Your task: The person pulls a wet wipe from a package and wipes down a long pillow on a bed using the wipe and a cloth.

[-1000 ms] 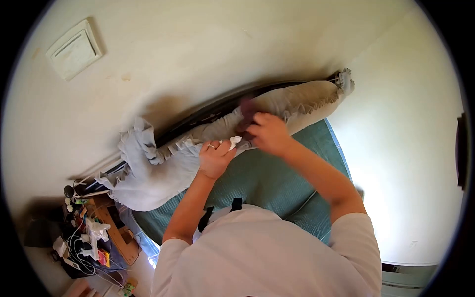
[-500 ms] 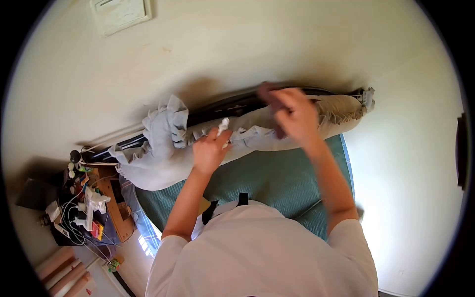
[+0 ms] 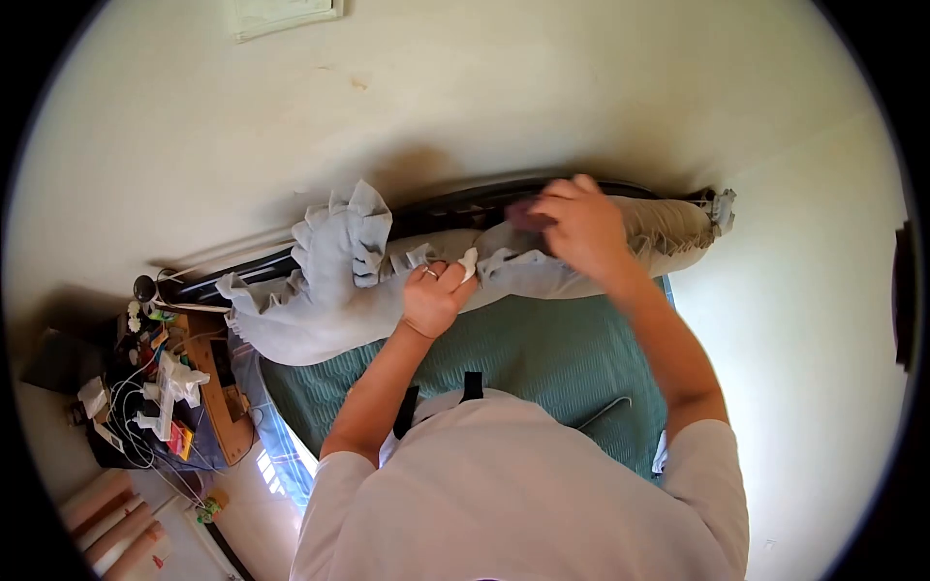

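While the left hand (image 3: 434,300) pinches one wad (image 3: 470,263), the right (image 3: 588,230) clutches one apparent cloth (image 3: 526,216).

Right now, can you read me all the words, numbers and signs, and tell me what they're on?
None can be read.
Red and yellow packet: any print is too small to read.
Grey ruffled cover: no writing I can make out.
White wall plate: none visible on the part shown.

One head-worn view looks forward and down at the nearby ruffled cover (image 3: 320,320).
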Motion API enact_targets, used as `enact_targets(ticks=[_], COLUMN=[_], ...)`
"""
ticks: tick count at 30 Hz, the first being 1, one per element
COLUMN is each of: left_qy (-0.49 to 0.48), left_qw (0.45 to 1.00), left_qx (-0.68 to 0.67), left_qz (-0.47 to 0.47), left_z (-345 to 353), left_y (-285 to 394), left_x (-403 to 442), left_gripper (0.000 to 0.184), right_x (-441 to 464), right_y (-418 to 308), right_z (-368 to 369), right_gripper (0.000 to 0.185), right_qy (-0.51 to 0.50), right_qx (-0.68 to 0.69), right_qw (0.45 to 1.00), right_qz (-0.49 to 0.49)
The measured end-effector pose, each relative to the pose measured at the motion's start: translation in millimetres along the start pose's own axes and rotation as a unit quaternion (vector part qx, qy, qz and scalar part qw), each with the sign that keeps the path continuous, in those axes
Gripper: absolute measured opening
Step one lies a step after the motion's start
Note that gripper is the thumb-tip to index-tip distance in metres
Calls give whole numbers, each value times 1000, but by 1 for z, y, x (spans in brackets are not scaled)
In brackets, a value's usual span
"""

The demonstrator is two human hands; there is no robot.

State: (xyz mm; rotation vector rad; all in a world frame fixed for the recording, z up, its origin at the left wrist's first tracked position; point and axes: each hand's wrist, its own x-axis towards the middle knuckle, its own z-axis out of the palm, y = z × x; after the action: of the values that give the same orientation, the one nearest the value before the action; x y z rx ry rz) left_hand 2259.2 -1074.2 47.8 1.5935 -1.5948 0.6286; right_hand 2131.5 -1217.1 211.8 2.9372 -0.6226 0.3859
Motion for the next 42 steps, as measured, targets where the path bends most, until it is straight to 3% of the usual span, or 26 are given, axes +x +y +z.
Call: enact_targets(ticks=[3,5,8,10,11,12,13,14,16,17,18,19,20,21,23,27,29,30,32,33,34,35,36,38,40,42], left_qy=[8,-35,-114,-141,-146,-149,-196,-200,-54,-56,-32,-10,-36,-55,-84,-110,-103,-120,-139,-135,-130,-153,-154,-154,-116,-161], left_qw=[1000,997,979,961,958,954,935,935,928,930,906,877,852,859,867,876,888,888,887,835,775,771,772,629,771,760], left_qx=[-3,-22,-16,-92,-130,-165,-203,-201,-250,-249,-324,-399,-436,-441,-443,-441,-420,-425,-431,-515,-592,-596,-594,-703,-626,-630], left_qz=[0,-62,-166,-221,-210,-200,-214,-213,-271,-266,-269,-269,-287,-253,-213,-160,-155,-126,-93,-138,-181,-165,-163,-294,-22,-4], left_z=[-7,-10,-11,-7,-12,-19,-33,-42,-55,-62,-68,-72,-75,-72,-71,-60,-49,-38,-28,-26,-25,-28,-34,-47,-50,-54], left_y=[1,-2,-5,-14,-19,-27,-32,-31,-22,-16,-9,-1,12,24,52,114,122,122,126,126,125,122,130,163,193,224], left_x=[-2,-6,9,20,25,34,41,42,43,45,49,54,61,69,88,127,135,134,134,135,138,142,145,147,154,144], left_gripper=[9,12,15,17,20,23,29,29,24,24,23,24,26,23,21,19,19,18,16,15,14,13,13,12,12,13], right_x=[-5,-36,-62,-93,-115,-135,-139,-164,-176,-189,-203,-206,-211,-194,-184,-183,-186,-189,-199,-212,-229,-238,-238,-238,-245,-246], right_y=[-23,-17,61,106,135,171,164,180,136,117,110,96,83,52,22,9,4,3,4,12,25,33,33,31,38,39], right_z=[35,48,-8,-56,-71,-83,-112,-130,-133,-118,-88,-61,-30,-25,-8,-2,-4,-10,-26,-28,-29,-27,-23,-11,16,31], right_gripper=[19,17,14,17,24,26,26,32,44,49,50,48,48,46,46,48,47,47,45,45,44,43,43,38,38,36], right_qy=[-40,-83,-32,5,117,192,277,297,422,387,392,453,476,455,413,321,277,281,210,215,160,102,104,208,235,284], right_qx=[101,62,-65,-166,-116,138,283,526,694,775,812,792,746,757,793,890,879,879,826,824,769,701,702,592,608,644], right_qw=[992,990,996,980,971,918,847,689,526,461,405,305,316,257,226,242,358,355,506,506,593,670,669,677,650,591], right_qz=[-68,-92,-61,112,172,319,355,400,251,191,153,274,344,392,388,217,152,151,136,136,180,223,221,385,390,394])
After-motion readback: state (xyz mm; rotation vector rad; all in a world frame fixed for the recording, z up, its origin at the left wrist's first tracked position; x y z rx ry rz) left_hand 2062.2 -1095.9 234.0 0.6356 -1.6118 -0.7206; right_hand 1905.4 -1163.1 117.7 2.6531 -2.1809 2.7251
